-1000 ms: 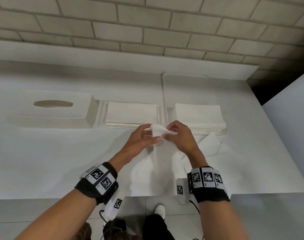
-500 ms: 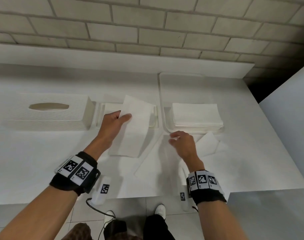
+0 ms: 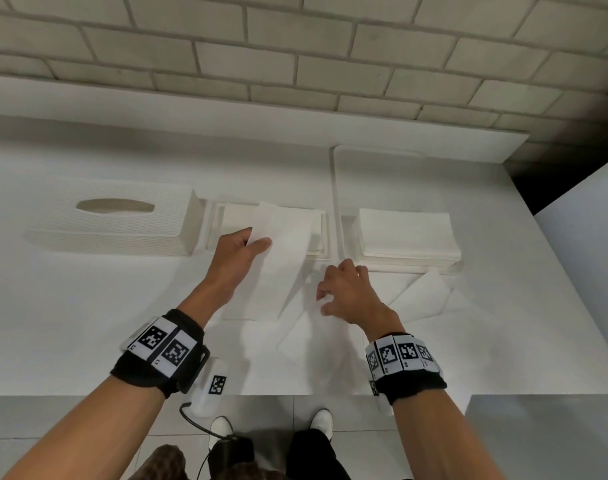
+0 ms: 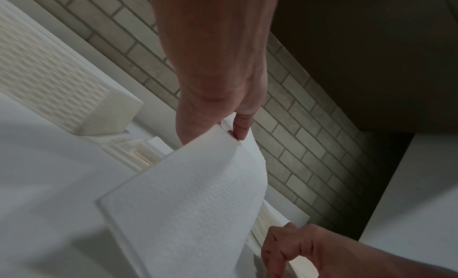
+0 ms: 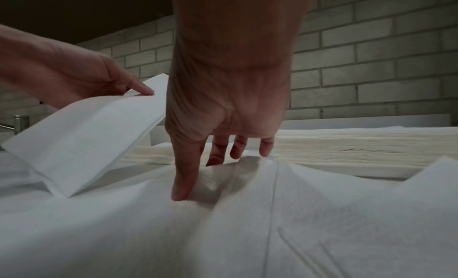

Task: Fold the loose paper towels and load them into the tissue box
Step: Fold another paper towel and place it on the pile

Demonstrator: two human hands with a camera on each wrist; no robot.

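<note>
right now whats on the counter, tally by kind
tissue box lid: 1
tissue box base: 1
tray: 1
neat towel stacks: 2
folded towel held in left hand: 1
loose sheets under right hand: cannot count
total: 6, plus loose sheets

A second ago we hold one folded towel [image 3: 281,258] up between both hands in front of us. Now only our left hand [image 3: 238,259] pinches it at its far left edge, and it reaches out over the stack in the tray [image 3: 325,233] beside the tissue box [image 3: 122,233]. Our right hand [image 3: 347,292] lets go of it and drops to the loose sheets [image 3: 309,341] on the counter, fingers spread and fingertips [image 5: 181,194] pressing into the top one.
</note>
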